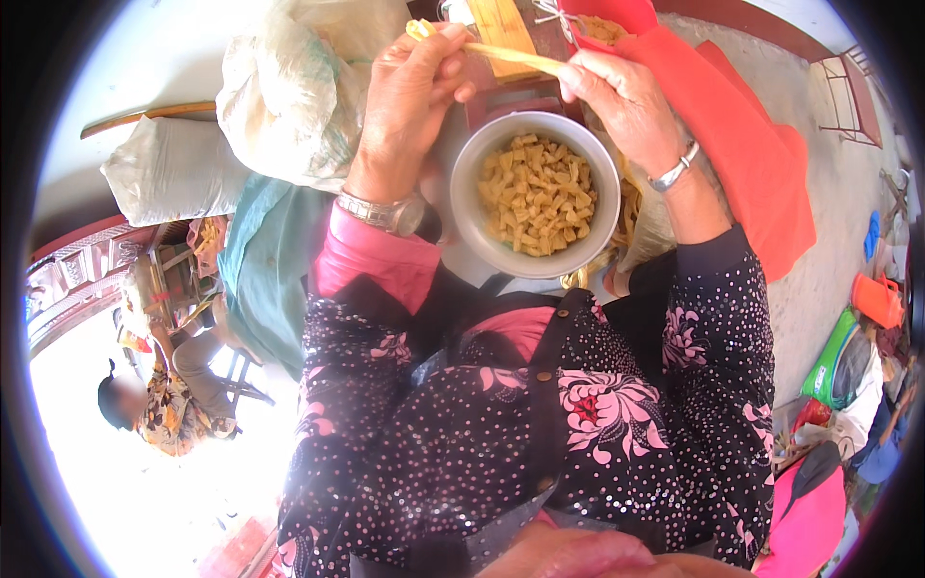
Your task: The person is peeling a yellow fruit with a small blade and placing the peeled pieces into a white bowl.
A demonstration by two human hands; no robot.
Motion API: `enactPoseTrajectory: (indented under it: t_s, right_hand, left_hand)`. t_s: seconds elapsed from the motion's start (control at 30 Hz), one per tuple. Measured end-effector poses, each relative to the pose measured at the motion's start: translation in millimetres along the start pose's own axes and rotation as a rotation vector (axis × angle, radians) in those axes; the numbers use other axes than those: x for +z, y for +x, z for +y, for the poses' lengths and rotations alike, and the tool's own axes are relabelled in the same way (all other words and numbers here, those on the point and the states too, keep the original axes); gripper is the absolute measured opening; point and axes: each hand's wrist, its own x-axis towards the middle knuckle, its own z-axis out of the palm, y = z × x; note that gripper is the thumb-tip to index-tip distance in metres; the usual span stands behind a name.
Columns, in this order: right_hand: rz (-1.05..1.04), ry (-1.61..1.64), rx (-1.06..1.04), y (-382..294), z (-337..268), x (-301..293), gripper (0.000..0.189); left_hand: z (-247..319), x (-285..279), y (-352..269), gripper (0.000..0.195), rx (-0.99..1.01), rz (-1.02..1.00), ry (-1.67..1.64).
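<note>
My left hand [423, 94], with a metal watch at the wrist, pinches a pale yellow, flat fibre strip [513, 56] near its folded end. The strip runs taut across to my right hand [614, 94], which grips the other end between thumb and fingers and wears a silver bracelet. Below and between both hands stands a round metal pot [462, 206]. Inside it lie many short, folded yellowish pieces [538, 195]. Behind the strip is a yellow wooden block [498, 29].
Large plastic sacks [289, 101] stand at the left, above a teal sack [264, 267]. Red cloth [751, 159] spreads along the right, near a red bag [636, 14] holding similar pieces. A seated person [173, 397] works at the far left. An orange jug [876, 300] stands at the far right.
</note>
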Motion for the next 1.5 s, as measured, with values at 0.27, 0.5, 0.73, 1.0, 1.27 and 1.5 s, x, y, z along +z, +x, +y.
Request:
enactPoseTrajectory:
  t_s: [0.27, 0.5, 0.73, 1.0, 1.27, 1.5]
  right_hand:
    - [0.251, -0.535, -0.191, 63, 15, -17, 0.028]
    - [0.119, -0.43, 0.012, 41, 41, -5, 0.032]
    - [0.15, -0.062, -0.082, -12, -21, 22, 0.022]
    - [-0.048, -0.03, -0.454, -57, -48, 86, 0.016]
    - [0.047, 0.034, -0.348, -75, -51, 82, 0.015]
    - [0.457, 0.533, 0.174, -37, -11, 42, 0.031]
  left_hand:
    - [12, 1, 58, 0.015, 0.298, -0.02, 0.337]
    - [-15, -27, 61, 0.027, 0.285, 0.319, 0.771]
    - [4, -3, -14, 0.029, -0.063, -0.174, 1.0]
    - [-74, 0, -67, 0.035, -0.437, -0.218, 0.323]
    - [-44, 19, -36, 0.016, -0.678, -0.373, 0.233]
    - [-45, 21, -40, 0.012, 0.009, -0.286, 0.619]
